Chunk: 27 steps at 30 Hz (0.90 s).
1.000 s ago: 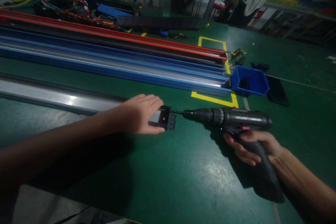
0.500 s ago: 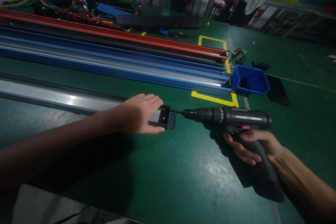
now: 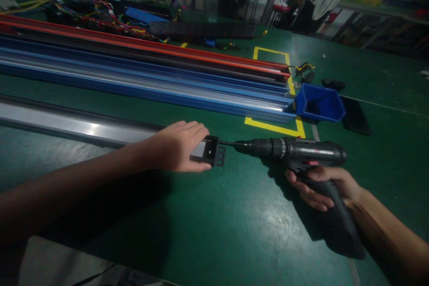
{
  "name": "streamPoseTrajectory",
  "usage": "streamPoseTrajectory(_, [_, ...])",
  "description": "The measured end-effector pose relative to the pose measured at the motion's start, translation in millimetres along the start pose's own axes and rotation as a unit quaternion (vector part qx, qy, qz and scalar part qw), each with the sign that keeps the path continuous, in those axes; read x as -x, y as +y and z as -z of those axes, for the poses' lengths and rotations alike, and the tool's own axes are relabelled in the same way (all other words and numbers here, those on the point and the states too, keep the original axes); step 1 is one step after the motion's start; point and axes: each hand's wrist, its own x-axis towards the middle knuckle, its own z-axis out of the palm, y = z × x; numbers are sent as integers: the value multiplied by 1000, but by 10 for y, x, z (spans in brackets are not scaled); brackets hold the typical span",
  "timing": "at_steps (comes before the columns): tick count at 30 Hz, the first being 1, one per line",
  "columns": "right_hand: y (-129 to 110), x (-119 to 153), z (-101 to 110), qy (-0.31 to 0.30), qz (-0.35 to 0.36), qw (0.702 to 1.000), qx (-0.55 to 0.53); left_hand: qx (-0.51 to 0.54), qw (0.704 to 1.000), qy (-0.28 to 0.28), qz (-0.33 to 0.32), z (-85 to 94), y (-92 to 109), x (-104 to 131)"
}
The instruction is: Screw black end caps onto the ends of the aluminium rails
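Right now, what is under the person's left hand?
Under the left hand is a long silver bar, near its end; the stretch beneath the palm is covered.

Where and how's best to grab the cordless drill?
Probably by the pistol handle of the cordless drill, coming from the right, near side. The handle is slim and slants toward the wearer, well away from the bit, which points left at the end of the rail. The right hand has its fingers there.
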Motion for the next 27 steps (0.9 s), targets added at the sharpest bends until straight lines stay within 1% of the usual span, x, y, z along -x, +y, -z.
streamPoseTrajectory(7, [-1,-13,5,-11,2,1000,8,-9,1000,9,1,-17,-3,7])
streamPoseTrajectory(11, [9,-11,18,-7,4,1000,7,-7,1000,12,-5,-23,-10,14])
streamPoseTrajectory(27, [-8,-19,-13,-1,6,1000,10,2,1000,-9,10,2,6,-1])
